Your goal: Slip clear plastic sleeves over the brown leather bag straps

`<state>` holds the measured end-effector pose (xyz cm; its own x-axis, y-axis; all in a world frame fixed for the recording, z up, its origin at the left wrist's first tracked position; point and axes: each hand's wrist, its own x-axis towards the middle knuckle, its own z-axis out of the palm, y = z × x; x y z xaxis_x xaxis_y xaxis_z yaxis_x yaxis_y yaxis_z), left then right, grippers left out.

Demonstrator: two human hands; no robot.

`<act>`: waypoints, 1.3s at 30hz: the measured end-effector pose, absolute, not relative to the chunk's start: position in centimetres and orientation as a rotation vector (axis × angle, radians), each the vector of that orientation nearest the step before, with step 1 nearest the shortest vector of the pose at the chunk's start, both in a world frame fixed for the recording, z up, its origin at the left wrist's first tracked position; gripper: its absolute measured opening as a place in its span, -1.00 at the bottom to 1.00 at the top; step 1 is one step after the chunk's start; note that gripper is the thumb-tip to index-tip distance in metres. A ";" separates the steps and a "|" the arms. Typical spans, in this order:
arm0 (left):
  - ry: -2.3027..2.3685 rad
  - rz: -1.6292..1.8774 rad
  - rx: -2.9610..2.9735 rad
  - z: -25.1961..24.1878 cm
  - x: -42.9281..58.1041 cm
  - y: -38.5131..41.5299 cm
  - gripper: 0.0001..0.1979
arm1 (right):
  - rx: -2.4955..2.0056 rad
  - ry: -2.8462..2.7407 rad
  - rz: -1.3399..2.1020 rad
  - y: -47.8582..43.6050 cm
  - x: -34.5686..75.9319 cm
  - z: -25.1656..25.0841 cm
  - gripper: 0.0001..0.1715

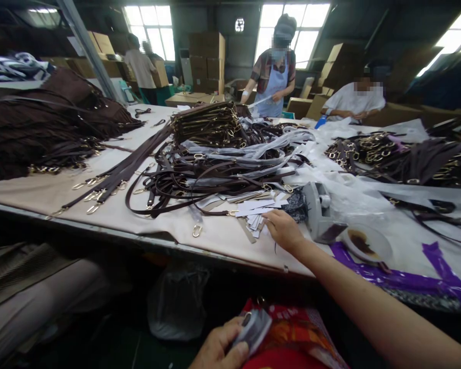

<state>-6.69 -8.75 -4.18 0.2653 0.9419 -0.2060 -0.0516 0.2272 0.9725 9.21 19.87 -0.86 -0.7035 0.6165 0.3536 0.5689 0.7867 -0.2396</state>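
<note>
Pale cloth covers a long worktable (pixel 61 190), its far side crowded by strap heaps that partly hide a co-worker in an apron (pixel 272 82). Near the lower edge, the left hand (pixel 221 348), its wrist cut off, is closed with thumb and fingers on a plastic-wrapped item (pixel 256 327); its contents are hard to make out. Right of the dark straps (pixel 200 179), the right hand (pixel 284 230) reaches to the white slips (pixel 253 207) on the table's near side; whether its fingers pinch one, I cannot tell. Just right stands a grey dispenser (pixel 318 215), near a stained bowl (pixel 364 245).
</note>
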 end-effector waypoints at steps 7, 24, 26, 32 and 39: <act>1.076 0.912 1.060 -4.5 -7.5 -8.9 -0.45 | -0.802 -2.676 0.014 23.1 6.1 -0.1 -0.84; 1.100 1.301 0.436 -2.1 -6.9 -5.9 -0.61 | -1.133 -2.187 1.486 7.2 13.9 2.5 -0.51; 1.031 1.364 0.330 -1.8 -6.4 -5.2 -0.62 | -1.207 -2.058 1.688 4.3 15.8 2.4 -0.51; 0.961 1.329 0.296 -0.1 -3.7 -4.3 -0.67 | -1.346 -1.922 1.663 1.5 18.2 1.5 -0.55; 0.931 1.277 0.407 0.0 0.5 -4.7 -0.66 | -1.200 -1.764 1.747 2.0 17.5 0.2 -0.53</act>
